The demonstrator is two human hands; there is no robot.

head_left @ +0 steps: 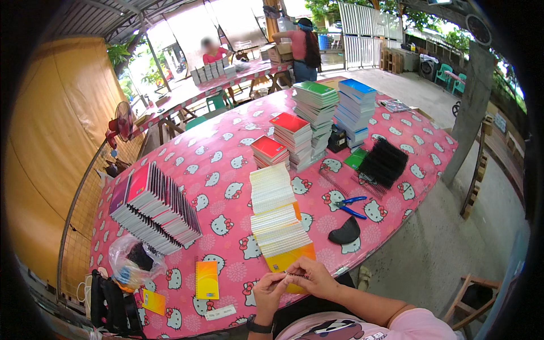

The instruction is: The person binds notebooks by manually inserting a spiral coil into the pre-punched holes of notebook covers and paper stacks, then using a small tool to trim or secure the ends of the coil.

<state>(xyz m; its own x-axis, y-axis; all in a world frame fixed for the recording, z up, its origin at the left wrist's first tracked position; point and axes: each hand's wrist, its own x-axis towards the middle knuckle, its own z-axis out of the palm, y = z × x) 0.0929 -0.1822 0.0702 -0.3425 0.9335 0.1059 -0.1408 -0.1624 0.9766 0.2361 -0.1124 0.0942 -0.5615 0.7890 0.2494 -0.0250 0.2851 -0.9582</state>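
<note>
Close to my body, at the table's near edge, my left hand (269, 290) and my right hand (311, 277) meet with fingers pinched at the edge of a small yellow notebook (296, 288). A thin dark strip, apparently a spiral coil, shows along that edge between the fingers; my hands hide most of it. Just beyond lies a fanned row of unbound notebooks (276, 226), page edges up, with a yellow-orange cover (292, 258) at its near end. Blue-handled pliers (349, 207) and a black curved pad (344, 230) lie right of the row.
Black spiral coils (382, 163) are heaped at the right. Tall stacks with green (315, 89), blue (356, 86) and red (289, 123) covers stand beyond. Bound notebooks (161, 204), a plastic bag (136, 260) and a yellow notebook (207, 280) are left. Two people work at another table.
</note>
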